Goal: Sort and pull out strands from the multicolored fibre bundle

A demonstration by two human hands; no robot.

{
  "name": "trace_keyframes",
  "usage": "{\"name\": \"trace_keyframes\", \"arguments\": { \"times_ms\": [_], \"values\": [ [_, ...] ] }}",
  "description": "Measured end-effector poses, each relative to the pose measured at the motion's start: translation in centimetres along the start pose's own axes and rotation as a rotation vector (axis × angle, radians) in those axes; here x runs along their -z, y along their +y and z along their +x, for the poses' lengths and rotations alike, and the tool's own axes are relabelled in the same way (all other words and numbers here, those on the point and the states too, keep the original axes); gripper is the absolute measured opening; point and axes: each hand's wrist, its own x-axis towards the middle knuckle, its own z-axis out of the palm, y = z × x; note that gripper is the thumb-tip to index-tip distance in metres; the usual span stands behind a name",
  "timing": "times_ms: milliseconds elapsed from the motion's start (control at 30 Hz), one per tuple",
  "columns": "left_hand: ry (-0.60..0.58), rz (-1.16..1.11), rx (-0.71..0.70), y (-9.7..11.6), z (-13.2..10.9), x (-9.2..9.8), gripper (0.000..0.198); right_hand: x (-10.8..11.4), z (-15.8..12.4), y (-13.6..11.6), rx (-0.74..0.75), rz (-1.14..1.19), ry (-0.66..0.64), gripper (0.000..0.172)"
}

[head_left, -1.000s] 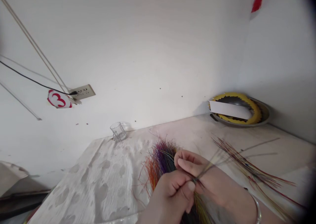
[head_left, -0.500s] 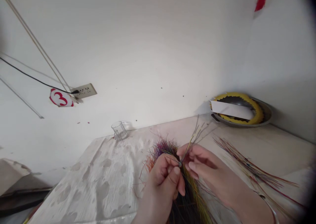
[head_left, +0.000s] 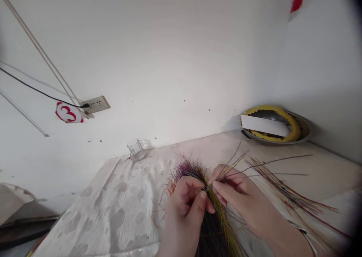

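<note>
A thick bundle of thin coloured strands [head_left: 188,172], purple, orange, yellow and dark, lies on the pale table [head_left: 118,204] under my hands. My left hand [head_left: 186,208] is closed, thumb against forefinger, pinching a few strands at its tip. My right hand [head_left: 240,198] meets it from the right, its fingers pinched on the same few thin strands [head_left: 226,169], which fan up and to the right. A bracelet [head_left: 304,234] shows on my right wrist.
A separate spread of reddish strands [head_left: 285,193] lies on the table to the right. A metal dish [head_left: 304,134] with a yellow ring [head_left: 294,126] and a white card stands at the back right corner. A small glass cup [head_left: 136,150] sits by the wall. A wall socket [head_left: 96,105] is at left.
My hands have come together at the fingertips above the bundle. The pinched strands first pointed right, then rose upright, and now lean lower towards the right.
</note>
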Motion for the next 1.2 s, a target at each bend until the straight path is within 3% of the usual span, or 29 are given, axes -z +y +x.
{"name": "trace_keyframes", "arguments": {
  "times_ms": [133,300,400,567,667,800,1200],
  "values": [
    [0.053,0.123,-0.079,-0.6,0.0,0.3,0.007,-0.2,0.0,-0.4,0.03,-0.03,0.017,0.015],
    [0.054,0.278,-0.132,0.2,0.1,0.6,0.009,-0.3,0.0,-0.4,-0.006,0.007,0.048,0.015],
    [0.027,0.179,-0.066,0.7,-0.1,0.7,0.006,-0.3,0.1,-0.2,-0.027,0.062,0.073,0.015],
    [0.041,-0.21,0.106,0.5,0.0,0.7,0.025,-0.2,-0.1,0.0,-0.04,0.102,0.068,0.016],
    [0.037,-0.251,0.126,0.1,0.3,0.6,0.028,-0.2,-0.2,0.0,-0.026,0.063,0.049,0.016],
    [-0.012,-0.172,0.125,0.0,0.4,0.7,0.022,-0.3,-0.3,-0.2,0.004,0.0,0.078,0.015],
    [0.043,0.29,-0.073,0.7,0.4,0.3,0.016,-0.6,-0.5,-1.2,0.064,-0.221,0.05,0.014]
  ]
}}
